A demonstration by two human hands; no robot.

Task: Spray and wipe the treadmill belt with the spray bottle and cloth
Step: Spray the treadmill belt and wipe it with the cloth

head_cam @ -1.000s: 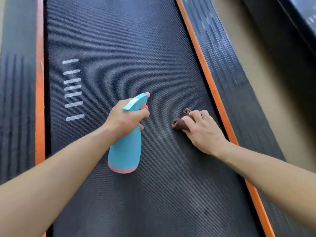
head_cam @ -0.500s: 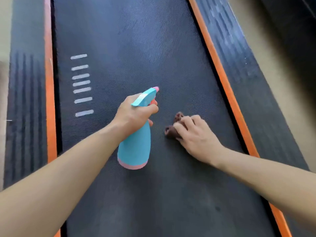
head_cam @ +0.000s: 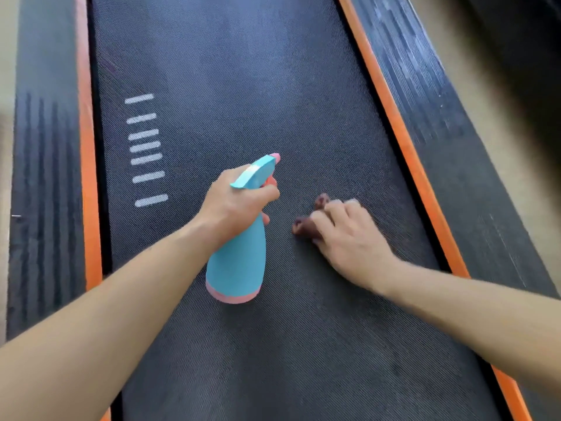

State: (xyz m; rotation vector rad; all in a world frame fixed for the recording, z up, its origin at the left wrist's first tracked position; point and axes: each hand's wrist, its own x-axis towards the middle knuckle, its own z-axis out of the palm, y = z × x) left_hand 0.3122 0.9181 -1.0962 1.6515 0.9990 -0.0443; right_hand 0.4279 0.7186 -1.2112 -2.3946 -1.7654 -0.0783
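Far left: dark ribbed side rail [head_cam: 45, 177], edged by an orange strip [head_cam: 86, 177] running up the frame. Just inside that, on the black textured treadmill belt [head_cam: 243, 71], a column of seven short white stripes [head_cam: 145, 148].

Toward the middle: left hand [head_cam: 235, 205], reaching in from the lower left, wrapped round the neck of the spray bottle [head_cam: 239, 262], fingers curled at the pink trigger. Turquoise body, pink band at the base, pink nozzle tip aimed up the belt and slightly right. Tilted, base toward the camera (resting on the belt or held just above it, hard to tell).

Just right of the bottle and apart from it: small dark brown cloth [head_cam: 306, 227], bunched on the belt, mostly covered by the right hand [head_cam: 349, 238]. Fingers curled over it, holding it down against the belt, two brown ends poking out past the fingertips. Slightly blurred there.

Further right: second orange strip [head_cam: 403, 141], slanting, then the other ribbed side rail [head_cam: 440, 132], then beige floor [head_cam: 485, 86].
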